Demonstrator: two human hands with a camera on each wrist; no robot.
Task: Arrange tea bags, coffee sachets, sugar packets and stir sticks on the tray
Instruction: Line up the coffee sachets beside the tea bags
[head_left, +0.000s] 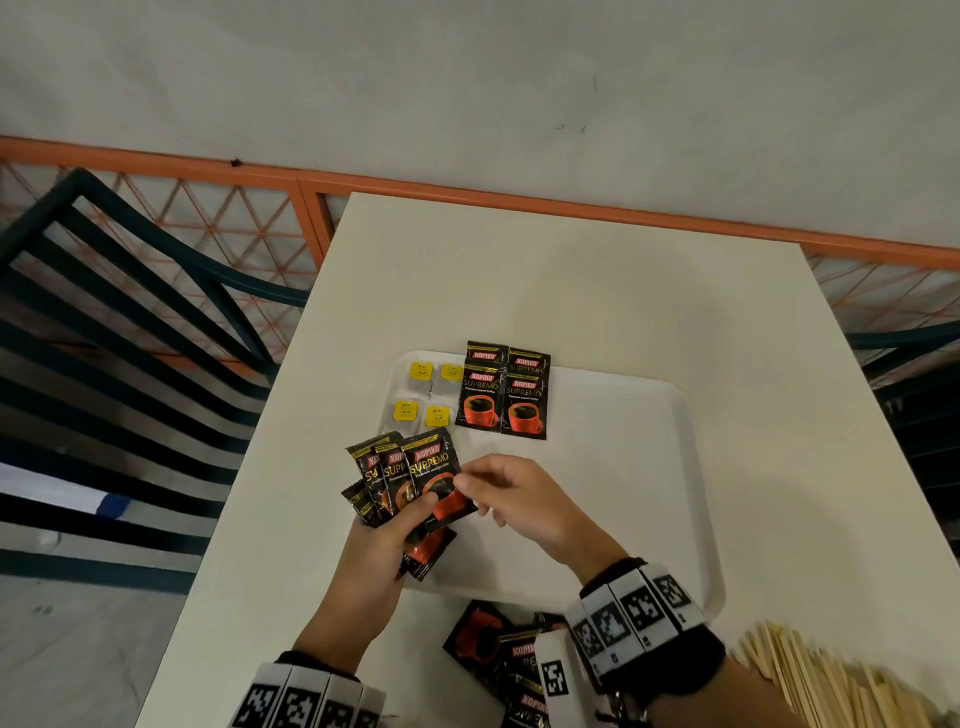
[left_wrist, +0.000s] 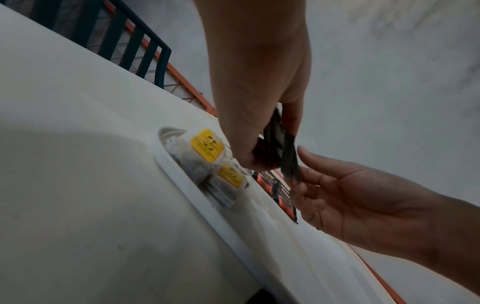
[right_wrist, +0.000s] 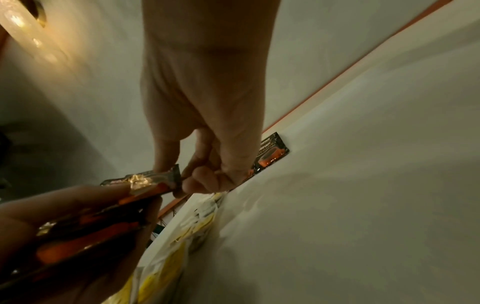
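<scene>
A white tray (head_left: 649, 467) lies on the white table (head_left: 571, 291). At its far left corner sit several tea bags with yellow tags (head_left: 421, 371) (left_wrist: 207, 145), and beside them lie overlapping black coffee sachets (head_left: 501, 400) (right_wrist: 272, 152). My left hand (head_left: 384, 535) grips a fanned bunch of coffee sachets (head_left: 400, 473) (left_wrist: 280, 144) over the tray's near left corner. My right hand (head_left: 498, 493) pinches the right edge of the front sachet (head_left: 436, 478) (right_wrist: 153, 181) of that fan.
More coffee sachets (head_left: 504, 654) lie loose on the table in front of the tray. A pile of wooden stir sticks (head_left: 810, 675) lies at the near right. Dark slatted chairs (head_left: 130, 332) stand left and right, with an orange railing (head_left: 519, 200) beyond the table.
</scene>
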